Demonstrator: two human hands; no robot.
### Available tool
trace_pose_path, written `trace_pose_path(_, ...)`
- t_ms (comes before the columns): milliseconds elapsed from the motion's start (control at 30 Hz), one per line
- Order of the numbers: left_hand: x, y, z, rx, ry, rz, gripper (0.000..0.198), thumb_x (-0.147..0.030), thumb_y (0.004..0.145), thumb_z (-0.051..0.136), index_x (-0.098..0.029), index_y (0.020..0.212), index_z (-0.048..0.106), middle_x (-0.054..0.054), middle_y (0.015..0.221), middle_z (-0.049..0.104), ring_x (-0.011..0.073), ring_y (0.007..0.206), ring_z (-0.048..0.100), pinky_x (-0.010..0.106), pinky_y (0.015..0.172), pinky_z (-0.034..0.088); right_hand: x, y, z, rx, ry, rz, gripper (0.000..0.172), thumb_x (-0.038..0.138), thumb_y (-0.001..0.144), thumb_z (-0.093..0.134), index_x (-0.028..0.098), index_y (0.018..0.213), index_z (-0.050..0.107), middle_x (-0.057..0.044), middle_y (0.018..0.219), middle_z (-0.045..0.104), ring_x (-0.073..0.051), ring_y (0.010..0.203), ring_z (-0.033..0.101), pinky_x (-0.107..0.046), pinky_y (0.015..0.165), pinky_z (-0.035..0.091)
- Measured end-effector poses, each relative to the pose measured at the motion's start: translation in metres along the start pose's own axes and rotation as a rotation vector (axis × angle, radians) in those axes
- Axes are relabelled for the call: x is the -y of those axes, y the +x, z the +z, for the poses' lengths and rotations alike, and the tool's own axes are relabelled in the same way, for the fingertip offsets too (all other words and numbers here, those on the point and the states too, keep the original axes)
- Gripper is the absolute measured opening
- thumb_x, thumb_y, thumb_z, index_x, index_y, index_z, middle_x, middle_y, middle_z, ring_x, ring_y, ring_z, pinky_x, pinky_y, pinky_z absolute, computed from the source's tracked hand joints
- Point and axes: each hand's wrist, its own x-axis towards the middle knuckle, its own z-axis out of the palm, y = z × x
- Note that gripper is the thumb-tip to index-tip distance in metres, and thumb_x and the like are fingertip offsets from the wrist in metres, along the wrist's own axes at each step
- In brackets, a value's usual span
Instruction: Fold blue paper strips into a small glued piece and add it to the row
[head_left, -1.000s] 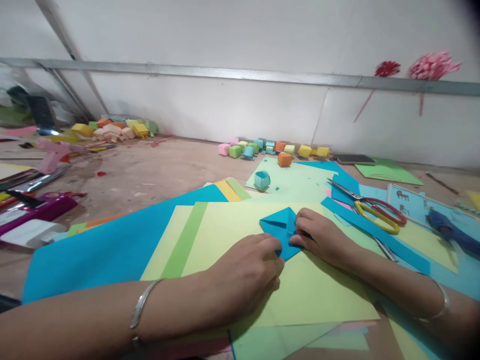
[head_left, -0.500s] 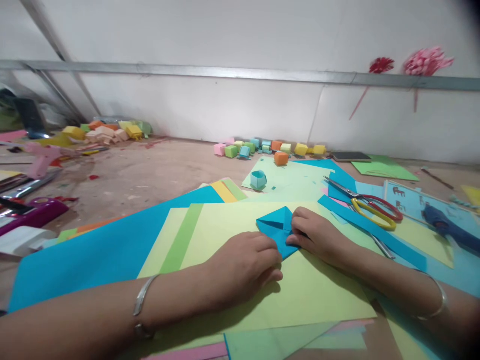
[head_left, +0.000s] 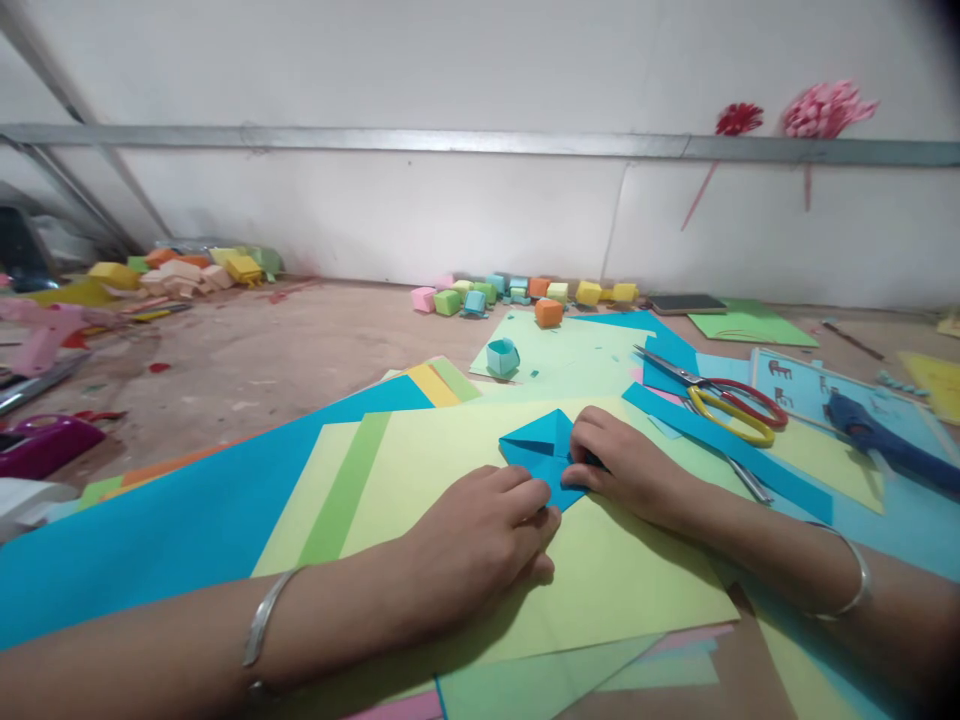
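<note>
A folded blue paper point(head_left: 534, 452) lies on a pale yellow-green sheet point(head_left: 622, 580), its flaps creased toward the middle. My left hand point(head_left: 487, 530) rests at its near left edge, with curled fingers gripping that edge. On the right side, my right hand point(head_left: 622, 455) pinches a flap between thumb and fingers. The far left corner of the paper shows; the fingers cover part of its near and right sides. A blue paper strip point(head_left: 750, 455) lies just beyond my right forearm.
Scissors point(head_left: 720, 395) with red and yellow handles lie to the right, near a blue glue gun point(head_left: 892, 445). A small light-blue paper cup shape point(head_left: 502, 357) stands ahead. Several paper cubes point(head_left: 549, 313) line the wall. A pink glue gun point(head_left: 45, 330) is at far left.
The whole view has shifted slightly, so things appear further left. Both hands stay on the blue paper, the left fingers curled a little more at its near edge.
</note>
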Motion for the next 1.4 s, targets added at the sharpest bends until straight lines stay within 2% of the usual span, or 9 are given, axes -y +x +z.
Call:
trace_pose_path(133, -0.001, -0.001, -0.001, -0.007, 0.000, -0.014, 0.011, -0.027, 0.089, 0.056, -0.017, 0.086, 0.060, 0.003, 0.082, 0.060, 0.0195, 0.075, 0.053, 0.034, 0.063, 0.043, 0.002, -0.002, -0.004, 0.021, 0.062, 0.066, 0.037, 0.036, 0.070, 0.081, 0.019, 0.083, 0.051, -0.002, 0.088, 0.052, -0.016, 0.077, 0.047, -0.027, 0.064, 0.038)
trace_pose_path(400, 0.000, -0.002, -0.003, 0.056, -0.047, -0.037, 0.014, -0.028, 0.093, 0.051, -0.018, 0.091, 0.061, 0.004, 0.087, 0.061, 0.0201, 0.082, 0.055, 0.033, 0.070, 0.045, -0.008, 0.002, -0.021, 0.098, 0.077, 0.133, 0.041, 0.028, 0.064, 0.084, 0.020, 0.076, 0.046, 0.000, 0.083, 0.051, -0.014, 0.072, 0.043, -0.025, 0.060, 0.034)
trace_pose_path(633, 0.002, -0.002, -0.003, 0.059, -0.063, -0.022, 0.016, -0.027, 0.093, 0.049, -0.018, 0.093, 0.062, 0.006, 0.088, 0.061, 0.0206, 0.083, 0.056, 0.033, 0.071, 0.045, -0.030, 0.005, -0.031, 0.204, 0.180, 0.014, 0.025, 0.015, 0.069, 0.075, 0.019, 0.072, 0.051, 0.000, 0.082, 0.051, -0.013, 0.071, 0.047, -0.024, 0.060, 0.037)
trace_pose_path(767, -0.001, -0.001, -0.007, 0.051, -0.065, -0.041, 0.015, -0.026, 0.092, 0.051, -0.018, 0.089, 0.062, 0.005, 0.086, 0.062, 0.0195, 0.078, 0.054, 0.031, 0.067, 0.043, -0.028, 0.003, -0.035, 0.227, 0.207, -0.052, 0.012, 0.012, 0.074, 0.066, 0.018, 0.078, 0.057, -0.003, 0.090, 0.053, -0.013, 0.074, 0.051, -0.024, 0.064, 0.043)
trace_pose_path(933, -0.002, -0.001, -0.009, -0.021, -0.108, -0.066, 0.013, -0.023, 0.090, 0.054, -0.018, 0.082, 0.062, 0.004, 0.085, 0.062, 0.0172, 0.074, 0.054, 0.030, 0.063, 0.041, -0.008, -0.005, -0.029, 0.176, -0.051, -0.188, 0.017, 0.023, 0.078, 0.069, 0.019, 0.094, 0.063, -0.008, 0.101, 0.060, -0.021, 0.091, 0.055, -0.032, 0.075, 0.046)
trace_pose_path(1000, -0.001, -0.002, -0.007, -0.070, -0.128, -0.066, 0.016, -0.022, 0.091, 0.051, -0.018, 0.080, 0.062, 0.004, 0.084, 0.063, 0.0172, 0.075, 0.055, 0.031, 0.065, 0.042, -0.001, -0.009, -0.022, 0.137, -0.223, -0.255, 0.007, 0.020, 0.083, 0.062, 0.018, 0.089, 0.065, -0.009, 0.097, 0.063, -0.023, 0.088, 0.056, -0.034, 0.073, 0.045)
trace_pose_path(1067, 0.001, -0.001, -0.006, -0.110, -0.138, -0.085, 0.018, -0.022, 0.091, 0.051, -0.018, 0.077, 0.062, 0.003, 0.080, 0.063, 0.0176, 0.074, 0.056, 0.032, 0.065, 0.042, 0.003, -0.013, -0.014, 0.081, -0.362, -0.325, 0.015, 0.014, 0.089, 0.052, 0.016, 0.090, 0.067, -0.010, 0.088, 0.066, -0.023, 0.079, 0.057, -0.035, 0.068, 0.043)
trace_pose_path(1200, 0.003, 0.000, -0.004, -0.139, -0.152, -0.140, 0.011, -0.023, 0.084, 0.061, -0.017, 0.075, 0.058, 0.003, 0.076, 0.062, 0.0189, 0.073, 0.056, 0.032, 0.065, 0.044, 0.009, -0.018, -0.003, -0.057, -0.471, -0.429, 0.031, 0.008, 0.092, 0.043, 0.013, 0.118, 0.061, -0.011, 0.085, 0.067, -0.022, 0.073, 0.059, -0.034, 0.065, 0.042)
trace_pose_path(1400, 0.010, 0.003, 0.001, -0.119, -0.110, -0.253, 0.009, -0.024, 0.086, 0.063, -0.017, 0.089, 0.059, 0.005, 0.093, 0.065, 0.0212, 0.085, 0.058, 0.035, 0.073, 0.047, 0.018, -0.017, 0.003, -0.007, -0.529, -0.386, 0.013, 0.015, 0.091, 0.055, 0.014, 0.096, 0.066, -0.013, 0.097, 0.065, -0.024, 0.079, 0.057, -0.034, 0.064, 0.041)
